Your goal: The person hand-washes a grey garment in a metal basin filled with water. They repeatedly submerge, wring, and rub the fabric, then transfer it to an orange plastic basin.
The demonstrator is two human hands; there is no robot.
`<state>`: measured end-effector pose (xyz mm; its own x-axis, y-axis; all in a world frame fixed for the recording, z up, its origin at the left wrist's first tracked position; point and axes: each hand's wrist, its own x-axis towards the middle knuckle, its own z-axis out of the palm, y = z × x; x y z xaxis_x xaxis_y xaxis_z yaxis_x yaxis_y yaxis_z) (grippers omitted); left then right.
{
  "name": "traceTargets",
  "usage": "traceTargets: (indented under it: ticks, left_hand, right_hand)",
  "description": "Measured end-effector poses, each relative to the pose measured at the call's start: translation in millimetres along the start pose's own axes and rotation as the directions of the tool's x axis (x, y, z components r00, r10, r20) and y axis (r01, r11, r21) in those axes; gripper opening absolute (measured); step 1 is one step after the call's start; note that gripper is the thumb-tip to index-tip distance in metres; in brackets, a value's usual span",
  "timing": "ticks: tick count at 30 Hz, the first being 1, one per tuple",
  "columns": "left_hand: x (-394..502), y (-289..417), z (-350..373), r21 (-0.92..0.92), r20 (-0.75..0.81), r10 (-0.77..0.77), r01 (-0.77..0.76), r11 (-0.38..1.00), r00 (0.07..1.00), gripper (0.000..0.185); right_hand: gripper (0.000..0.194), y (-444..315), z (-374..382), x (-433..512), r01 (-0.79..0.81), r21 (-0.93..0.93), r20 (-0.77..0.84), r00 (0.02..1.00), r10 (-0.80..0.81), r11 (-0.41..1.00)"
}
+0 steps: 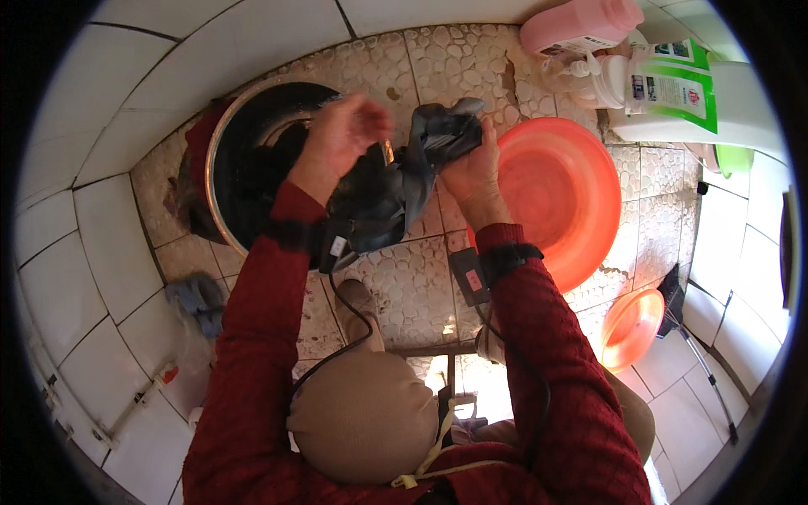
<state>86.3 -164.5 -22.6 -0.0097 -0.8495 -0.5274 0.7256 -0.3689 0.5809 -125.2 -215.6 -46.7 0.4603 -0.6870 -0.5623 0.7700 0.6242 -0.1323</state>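
Observation:
My right hand [473, 167] grips a bunched part of a dark wet-looking cloth [416, 170], between a metal-rimmed basin and an orange plastic basin. The cloth hangs down towards the rim of the metal-rimmed basin [213, 158], which holds dark contents. Above that basin is my left hand [344, 139], blurred, with its fingers curled; whether anything is in them cannot be told. The orange plastic basin [606, 183] stands on the floor beside my right wrist.
A pink bottle [571, 28], a clear pump bottle [577, 76] and a green-white pouch [672, 88] are at the upper right. A smaller orange basin [653, 315] leans by a long-handled tool [704, 366]. Blue slippers [199, 303] lie left. Cables run from both wrists.

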Motion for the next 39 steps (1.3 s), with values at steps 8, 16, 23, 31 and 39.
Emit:
traceTargets:
  ticks: [8,16,23,31,39]
  left_hand:
    - [5,-11,84,0.567,0.013,0.169,-0.146,0.811,0.986,0.03]
    - [13,-37,76,0.246,-0.094,0.175,-0.147,0.958,0.98,0.053]
    - [4,-67,107,0.684,0.141,0.297,-0.31,0.661,0.944,0.05]
    - [19,-45,104,0.533,-0.219,0.137,0.001,0.846,0.966,0.039]
    - [36,-37,110,0.507,-0.241,0.312,-0.155,0.848,0.919,0.033]
  right_hand:
    - [0.036,1,8,2,-0.039,-0.045,-0.158,0.987,0.031,0.998]
    - [0.036,7,36,-1,-0.06,0.01,-0.185,0.981,0.061,0.998]
    - [0.035,9,17,13,0.18,-0.47,-0.201,0.931,-0.303,0.864]
    - [0.054,25,28,12,0.231,-0.866,0.047,0.921,-0.386,0.444]
    - [0.043,22,46,1,0.417,-0.904,0.309,0.789,-0.531,0.093]
